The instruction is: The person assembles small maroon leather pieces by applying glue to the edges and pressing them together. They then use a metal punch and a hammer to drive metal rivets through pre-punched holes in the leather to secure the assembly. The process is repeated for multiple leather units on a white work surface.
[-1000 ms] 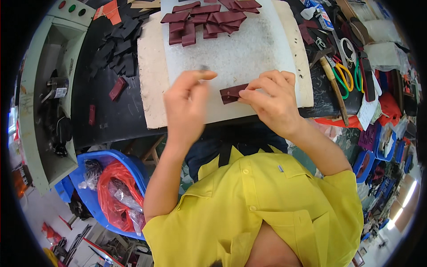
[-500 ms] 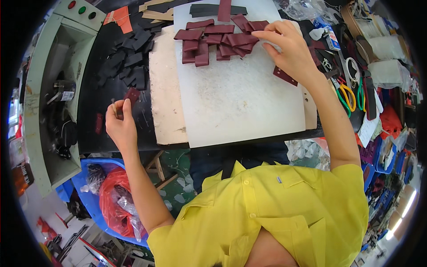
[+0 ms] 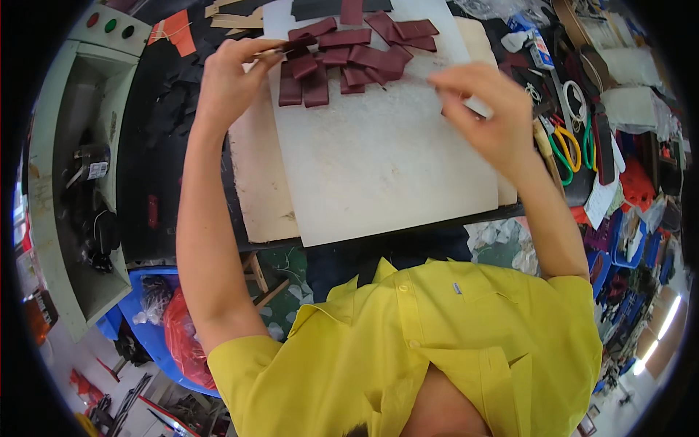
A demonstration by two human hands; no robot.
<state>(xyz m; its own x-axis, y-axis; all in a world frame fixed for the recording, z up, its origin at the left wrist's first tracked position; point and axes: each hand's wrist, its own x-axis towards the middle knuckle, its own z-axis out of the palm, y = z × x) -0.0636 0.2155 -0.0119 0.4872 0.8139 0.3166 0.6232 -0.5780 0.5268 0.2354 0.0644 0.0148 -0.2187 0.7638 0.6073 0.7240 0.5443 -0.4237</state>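
Observation:
Several burgundy leather loops point(image 3: 375, 58) lie in a loose heap on a white board point(image 3: 386, 160). At the heap's left end, my left hand point(image 3: 231, 81) is closed in a pinch. A thin, stick-like thing shows between its fingertips, mostly hidden by them, and its tip reaches the leftmost loops. To the right of the heap, my right hand point(image 3: 491, 113) hovers over the board, with bent fingers blurred by motion. Whether anything is held there cannot be made out.
Black leather pieces point(image 3: 171, 98) lie left of the board. A grey metal cabinet point(image 3: 65, 189) stands at the far left. Scissors with yellow handles point(image 3: 570, 149) and a white cord ring point(image 3: 575, 105) are at right. A blue tub point(image 3: 156, 335) sits below the table's left edge.
My left hand has moved up and right from the black tabletop to the heap. My right hand has drawn back from the loops, down and to the right.

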